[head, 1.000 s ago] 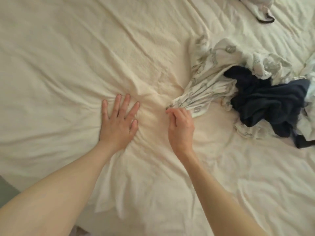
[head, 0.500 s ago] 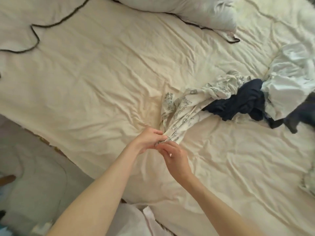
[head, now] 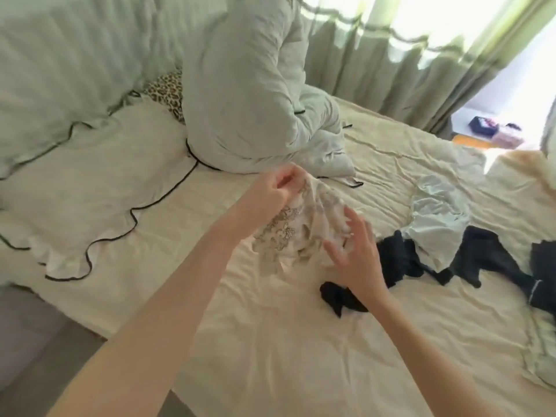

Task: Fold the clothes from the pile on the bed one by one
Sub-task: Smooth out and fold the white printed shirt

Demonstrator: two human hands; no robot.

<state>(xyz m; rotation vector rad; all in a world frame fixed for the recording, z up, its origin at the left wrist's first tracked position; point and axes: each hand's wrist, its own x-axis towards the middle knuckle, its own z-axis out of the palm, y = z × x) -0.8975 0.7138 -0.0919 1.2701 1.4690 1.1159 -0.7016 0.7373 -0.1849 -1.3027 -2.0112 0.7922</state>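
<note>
A white garment with a grey print (head: 296,224) hangs above the cream bed sheet (head: 270,341). My left hand (head: 278,188) is shut on its top edge and holds it up. My right hand (head: 353,251) is spread open against the garment's right side, fingers apart, touching the cloth. To the right lies the pile: a dark navy garment (head: 400,260), a pale blue one (head: 436,218) and more dark clothes (head: 493,263). A dark piece (head: 340,296) lies under my right wrist.
A big pale duvet bundle (head: 249,94) stands at the head of the bed, with a black-piped pillow (head: 90,182) to its left and a leopard-print cushion (head: 168,88) behind. Curtains (head: 391,70) hang at the back. The bed's near-left edge drops to the floor (head: 30,341).
The printed garment has been lifted off the sheet. My left hand rose with its edge; my right hand let go and opened against its side. My view tilted up toward the headboard.
</note>
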